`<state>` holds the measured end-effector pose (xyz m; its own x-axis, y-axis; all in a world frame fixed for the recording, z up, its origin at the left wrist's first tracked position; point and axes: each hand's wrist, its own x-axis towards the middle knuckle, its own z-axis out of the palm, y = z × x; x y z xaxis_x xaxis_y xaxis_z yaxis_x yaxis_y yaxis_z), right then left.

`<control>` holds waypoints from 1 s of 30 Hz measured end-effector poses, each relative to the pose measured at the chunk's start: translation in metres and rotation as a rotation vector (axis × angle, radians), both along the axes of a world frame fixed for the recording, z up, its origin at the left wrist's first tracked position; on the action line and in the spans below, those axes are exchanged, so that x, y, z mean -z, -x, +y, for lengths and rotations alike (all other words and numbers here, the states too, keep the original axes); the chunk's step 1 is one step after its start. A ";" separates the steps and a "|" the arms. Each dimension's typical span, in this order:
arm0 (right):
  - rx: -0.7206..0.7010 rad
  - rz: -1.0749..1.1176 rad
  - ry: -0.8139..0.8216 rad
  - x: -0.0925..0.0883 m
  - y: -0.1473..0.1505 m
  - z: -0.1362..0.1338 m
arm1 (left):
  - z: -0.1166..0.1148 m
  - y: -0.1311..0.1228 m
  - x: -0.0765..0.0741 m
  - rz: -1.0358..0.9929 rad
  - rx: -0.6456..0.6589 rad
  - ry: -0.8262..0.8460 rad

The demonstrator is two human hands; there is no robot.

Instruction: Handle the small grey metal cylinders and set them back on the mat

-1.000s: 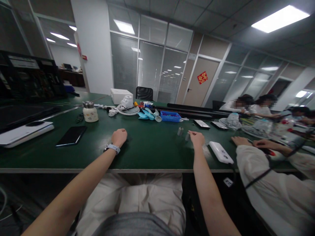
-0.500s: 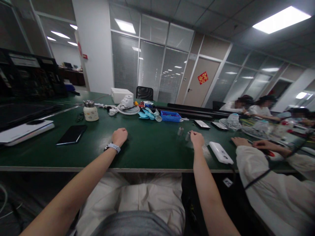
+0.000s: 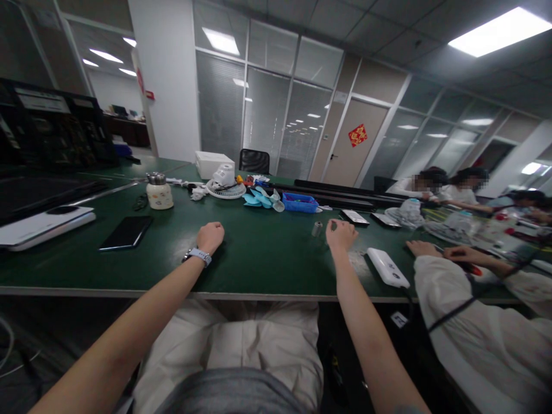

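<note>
My left hand (image 3: 210,238), with a watch (image 3: 197,256) on its wrist, rests on the green table as a loose fist; nothing shows in it. On the right, my right hand (image 3: 342,234) has its fingers curled, thumb and forefinger bent round a small gap. Whatever those fingers may hold is hidden by the hand. Just left of it a small silver metal cylinder (image 3: 317,229) stands upright, apart from the hand. A white handheld device (image 3: 387,267) with a cable lies to the right of my right hand.
At left are a black phone (image 3: 126,233), a cream jar (image 3: 159,191) and a white flat device (image 3: 43,227). Behind lie a white fan (image 3: 225,188), blue fan blades (image 3: 259,198) and a blue basket (image 3: 299,203). A co-worker's hands (image 3: 422,249) work close by at right.
My right hand has shifted slightly left and turned, its fingers curling more. A second silver cylinder that was by its fingertips is out of sight. My left hand has stayed put.
</note>
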<state>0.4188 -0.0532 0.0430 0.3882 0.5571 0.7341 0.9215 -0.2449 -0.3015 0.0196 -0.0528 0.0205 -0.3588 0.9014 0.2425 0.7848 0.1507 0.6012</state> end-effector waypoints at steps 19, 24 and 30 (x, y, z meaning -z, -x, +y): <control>-0.429 -0.186 0.137 0.007 0.103 0.028 | -0.002 -0.001 0.000 -0.010 0.054 -0.034; -0.786 -0.176 0.175 0.010 0.209 0.017 | -0.001 -0.002 0.002 -0.051 0.219 -0.145; -0.820 -0.085 0.176 0.017 0.247 0.014 | 0.000 -0.009 0.004 -0.121 0.344 -0.375</control>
<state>0.1722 -0.0396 0.0263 -0.2413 0.7474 0.6190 0.8459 0.4746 -0.2433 0.0283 -0.0529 0.0165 -0.1023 0.8312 0.5464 0.6727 -0.3468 0.6536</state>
